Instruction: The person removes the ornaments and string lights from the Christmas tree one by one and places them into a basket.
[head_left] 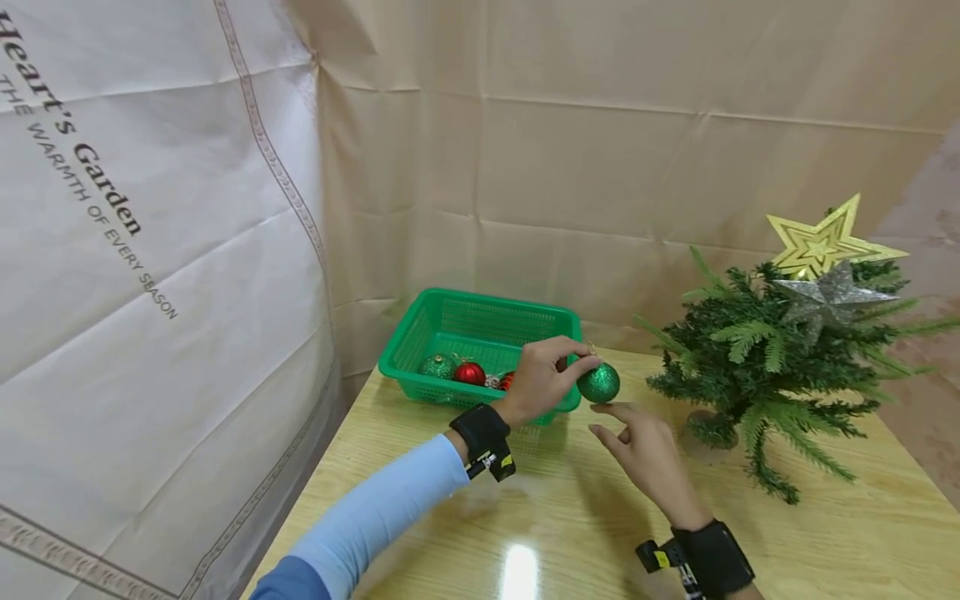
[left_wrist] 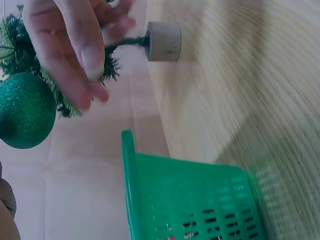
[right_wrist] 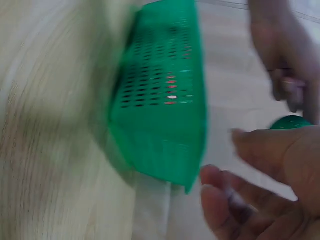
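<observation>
A glittery green Christmas ball (head_left: 598, 383) hangs from the fingertips of my left hand (head_left: 542, 377), which pinches it near its top, just past the right end of the green basket (head_left: 480, 304). Below the ball is my right hand (head_left: 637, 450), its fingers loosely bent and the thumb apart, holding nothing. In the left wrist view the same green ball (left_wrist: 27, 111) hangs clear of the right hand (left_wrist: 75, 47). The right wrist view shows only a sliver of the ball (right_wrist: 290, 122) behind the right hand's fingers.
In the basket lie another green ball (head_left: 438, 367), a red ball (head_left: 469, 372) and partly hidden ornaments. On the right of the wooden table (head_left: 450, 550) stands a small Christmas tree (head_left: 765, 358) bearing a gold star (head_left: 821, 246) and a silver star (head_left: 832, 293). Fabric hangs behind.
</observation>
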